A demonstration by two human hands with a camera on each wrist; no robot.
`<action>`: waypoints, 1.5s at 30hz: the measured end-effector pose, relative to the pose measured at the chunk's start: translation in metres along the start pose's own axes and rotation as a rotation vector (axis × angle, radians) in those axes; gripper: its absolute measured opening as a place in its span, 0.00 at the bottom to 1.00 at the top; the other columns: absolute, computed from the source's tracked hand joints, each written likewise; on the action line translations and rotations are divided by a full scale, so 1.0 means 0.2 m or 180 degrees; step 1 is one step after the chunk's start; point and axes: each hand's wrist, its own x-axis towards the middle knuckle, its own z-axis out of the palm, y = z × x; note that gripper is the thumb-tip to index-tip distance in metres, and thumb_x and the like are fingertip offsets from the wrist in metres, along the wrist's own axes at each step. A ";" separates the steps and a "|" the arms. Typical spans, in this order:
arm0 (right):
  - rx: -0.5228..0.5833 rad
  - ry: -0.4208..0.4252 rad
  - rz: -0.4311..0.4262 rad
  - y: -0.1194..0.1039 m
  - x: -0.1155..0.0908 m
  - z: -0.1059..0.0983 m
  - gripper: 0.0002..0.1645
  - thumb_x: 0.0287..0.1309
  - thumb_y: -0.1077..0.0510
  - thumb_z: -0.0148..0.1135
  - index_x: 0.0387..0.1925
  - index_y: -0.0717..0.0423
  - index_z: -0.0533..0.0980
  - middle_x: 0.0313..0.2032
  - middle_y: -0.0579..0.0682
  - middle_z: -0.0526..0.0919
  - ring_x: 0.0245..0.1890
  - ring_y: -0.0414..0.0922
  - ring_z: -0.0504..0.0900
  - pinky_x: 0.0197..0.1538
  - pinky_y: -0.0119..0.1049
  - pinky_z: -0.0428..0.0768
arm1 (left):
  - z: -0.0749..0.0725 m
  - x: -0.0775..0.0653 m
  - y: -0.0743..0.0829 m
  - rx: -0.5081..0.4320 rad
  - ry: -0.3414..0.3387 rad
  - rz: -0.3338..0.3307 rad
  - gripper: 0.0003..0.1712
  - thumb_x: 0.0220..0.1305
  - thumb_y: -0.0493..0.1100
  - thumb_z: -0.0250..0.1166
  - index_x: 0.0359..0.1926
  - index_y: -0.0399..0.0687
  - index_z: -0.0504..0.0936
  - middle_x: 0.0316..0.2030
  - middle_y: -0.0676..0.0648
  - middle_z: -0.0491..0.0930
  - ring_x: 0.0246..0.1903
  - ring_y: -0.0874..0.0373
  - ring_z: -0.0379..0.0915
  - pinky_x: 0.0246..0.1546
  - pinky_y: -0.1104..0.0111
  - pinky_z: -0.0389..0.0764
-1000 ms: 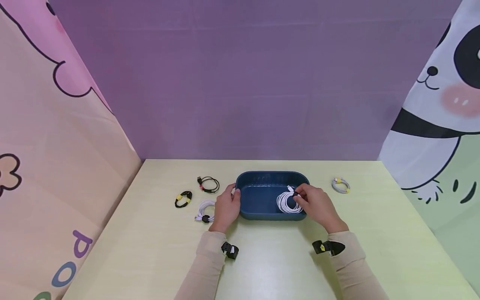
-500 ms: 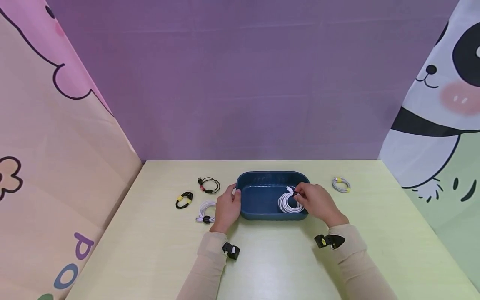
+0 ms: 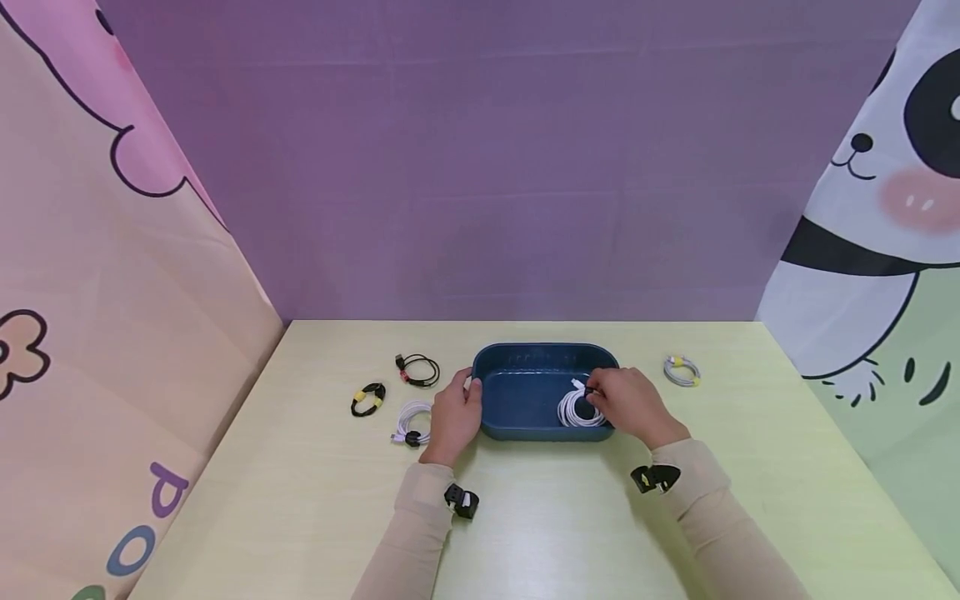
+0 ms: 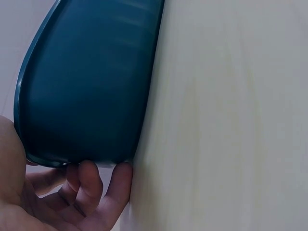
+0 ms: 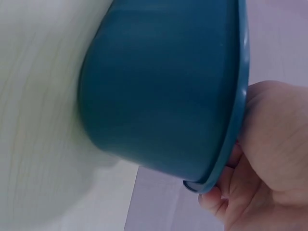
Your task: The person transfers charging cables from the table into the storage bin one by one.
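A dark blue rectangular tray sits on the table. My left hand grips its left end, the thumb at the rim and the fingers against the outer wall, as the left wrist view shows. Inside the tray's right side is a coiled white cable with a black tie. My right hand reaches over the right rim and pinches that coil near the tie. In the right wrist view the tray's wall hides the coil and the fingertips.
Left of the tray lie a black cable coil with a red band, a black coil with yellow ties and a white coil with a black tie. A grey-white coil with yellow ties lies to the right. Fabric walls surround the table.
My right hand has lowered slightly with the white coil, which now sits a little further right and lower in the tray. The left hand keeps its grip on the tray.
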 end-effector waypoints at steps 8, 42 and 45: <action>-0.0288 -0.0049 -0.0003 -0.02 0.01 0.02 0.07 0.60 0.58 0.71 0.37 0.58 0.86 0.29 0.48 0.88 0.28 0.43 0.82 0.41 0.44 0.74 | 0.01 -0.01 -0.01 0.0013 -0.0015 -0.0035 0.21 0.78 0.46 0.54 0.65 0.45 0.77 0.25 0.48 0.76 0.23 0.57 0.69 0.27 0.65 0.68; -0.0340 -0.0140 0.0296 0.00 0.05 0.10 0.06 0.58 0.58 0.71 0.28 0.50 0.81 0.23 0.43 0.82 0.32 0.45 0.80 0.44 0.49 0.63 | 0.01 0.00 0.00 -0.0019 -0.0019 -0.0088 0.22 0.78 0.47 0.54 0.66 0.44 0.77 0.25 0.49 0.74 0.23 0.56 0.68 0.26 0.65 0.67; -0.0341 -0.0098 0.0277 0.00 0.05 0.10 0.06 0.58 0.58 0.71 0.28 0.50 0.81 0.24 0.43 0.82 0.33 0.46 0.81 0.44 0.50 0.63 | 0.01 0.00 0.00 -0.0009 -0.0016 -0.0089 0.22 0.78 0.47 0.54 0.66 0.44 0.77 0.25 0.49 0.74 0.23 0.56 0.68 0.26 0.66 0.67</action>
